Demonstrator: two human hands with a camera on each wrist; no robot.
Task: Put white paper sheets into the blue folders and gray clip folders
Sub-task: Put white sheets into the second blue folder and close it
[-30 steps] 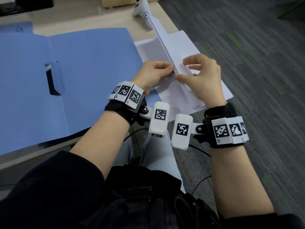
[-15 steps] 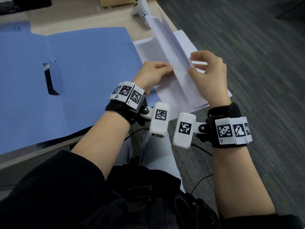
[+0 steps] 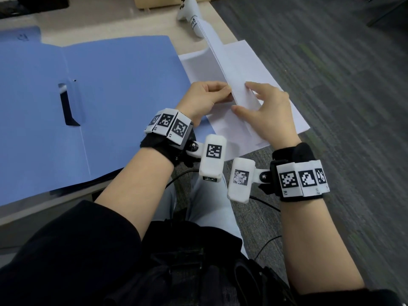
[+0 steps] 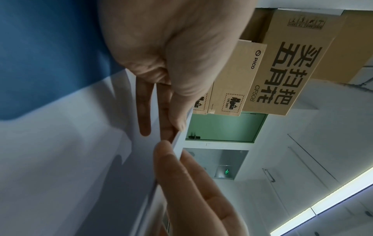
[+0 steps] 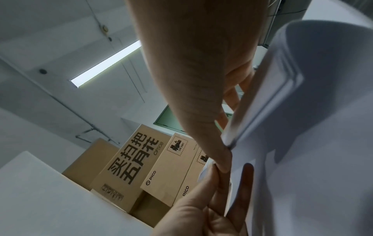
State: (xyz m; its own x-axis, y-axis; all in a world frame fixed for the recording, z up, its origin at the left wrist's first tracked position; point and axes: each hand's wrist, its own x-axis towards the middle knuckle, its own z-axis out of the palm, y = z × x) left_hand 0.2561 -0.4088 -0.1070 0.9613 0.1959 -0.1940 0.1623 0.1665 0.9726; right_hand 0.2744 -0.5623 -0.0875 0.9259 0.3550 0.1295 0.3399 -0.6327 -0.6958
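Observation:
An open blue folder (image 3: pixel 110 96) lies flat on the desk, inside face up, with a cut slot (image 3: pixel 67 104) in its left half. To its right a stack of white paper sheets (image 3: pixel 278 89) overhangs the desk edge. A few top sheets (image 3: pixel 220 56) are lifted and stand on edge above the stack. My left hand (image 3: pixel 227 93) pinches their near edge between thumb and fingers, as the left wrist view (image 4: pixel 175 126) shows. My right hand (image 3: pixel 242 97) grips the same lifted sheets just beside it, thumb on one face and fingers on the other.
A white handheld controller (image 3: pixel 187 12) stands at the desk's far edge behind the sheets. Another blue folder (image 3: pixel 19 36) shows at the far left. Grey carpet (image 3: pixel 342 107) lies right of the desk. Cardboard boxes (image 4: pixel 292 63) are stacked beyond.
The lifted sheets leaned over to the right and have come back more upright. My right hand moved out to the right, then back close to my left hand, which kept its pinch.

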